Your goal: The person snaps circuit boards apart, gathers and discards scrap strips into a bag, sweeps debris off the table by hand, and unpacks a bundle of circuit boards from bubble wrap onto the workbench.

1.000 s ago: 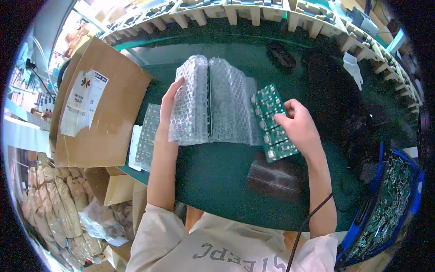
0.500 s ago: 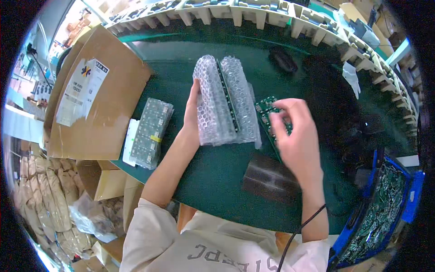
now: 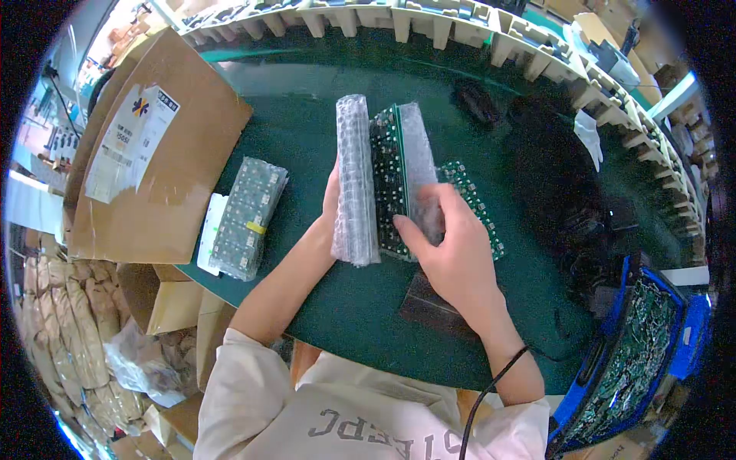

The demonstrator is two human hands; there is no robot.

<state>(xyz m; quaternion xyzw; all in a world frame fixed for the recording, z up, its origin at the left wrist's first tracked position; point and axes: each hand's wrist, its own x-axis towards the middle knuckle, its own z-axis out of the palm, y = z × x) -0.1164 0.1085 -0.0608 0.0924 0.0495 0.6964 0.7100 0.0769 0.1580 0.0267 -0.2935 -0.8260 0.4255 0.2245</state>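
Bubble wrap point(image 3: 353, 184) stands upright at the centre, and my left hand point(image 3: 332, 203) grips it from the left, its fingers mostly hidden behind. Inside the wrap's opening shows a dark circuit board point(image 3: 387, 180) with a green edge. The thumb and fingers of my right hand point(image 3: 441, 230) pinch that board's right side together with the wrap. Behind my right hand, a green circuit board point(image 3: 479, 211) lies on the table. Below it is a dark, shiny block point(image 3: 433, 305), partly covered by my right forearm.
A wrapped board stack with a yellow band point(image 3: 247, 222) lies left, over a white sheet point(image 3: 210, 234). Beside it stands a large cardboard box point(image 3: 176, 169). A blue bin of boards point(image 3: 640, 360) is at the right. A white glove point(image 3: 589, 138) and beige trays point(image 3: 452, 24) lie farther back.
My right hand has let go of the green board, which now lies on the table, and moved left to the wrapped board. The wrap has opened wider, showing more of the dark board.
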